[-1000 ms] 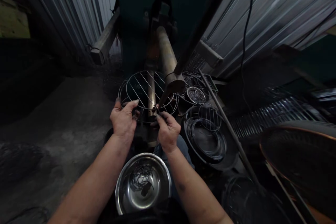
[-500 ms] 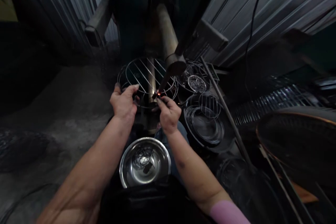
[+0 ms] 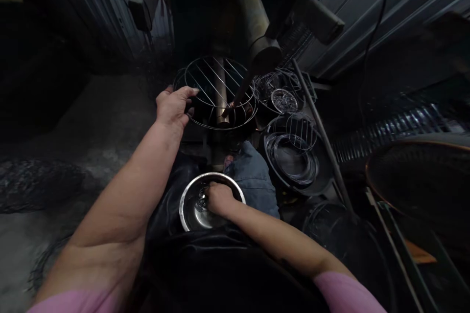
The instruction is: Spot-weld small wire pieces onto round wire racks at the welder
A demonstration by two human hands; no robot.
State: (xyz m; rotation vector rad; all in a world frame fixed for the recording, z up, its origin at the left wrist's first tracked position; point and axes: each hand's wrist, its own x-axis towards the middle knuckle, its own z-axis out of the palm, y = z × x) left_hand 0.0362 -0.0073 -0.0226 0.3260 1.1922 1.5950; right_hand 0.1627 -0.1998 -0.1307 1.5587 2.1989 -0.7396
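My left hand (image 3: 173, 103) grips the left rim of a round wire rack (image 3: 205, 80), thumb on top and fingers below. The rack has a hoop crossed by straight parallel rods, with another hoop beneath. Its near side sits between a slanting upper rod (image 3: 242, 89) and an upright metal post (image 3: 221, 95) of a machine. Down in a shiny metal bowl (image 3: 186, 193) on my lap, my right hand (image 3: 221, 199) has its fingers curled among small wire pieces (image 3: 202, 199). The fingertips are hidden, so what they pinch cannot be made out.
To the right, a black tub (image 3: 323, 176) holds coiled wire (image 3: 292, 159) and a small wire grid. Behind it lie more wire racks (image 3: 284, 100). A long metal bar (image 3: 319, 127) slants past them. A thick machine arm (image 3: 253, 5) juts overhead. Dark wire bundles (image 3: 36, 183) lie left.
My right hand has left the rack's near edge and dropped into the bowl. The orange glow at the rod tip is gone. My left hand stays on the rack; the view has shifted.
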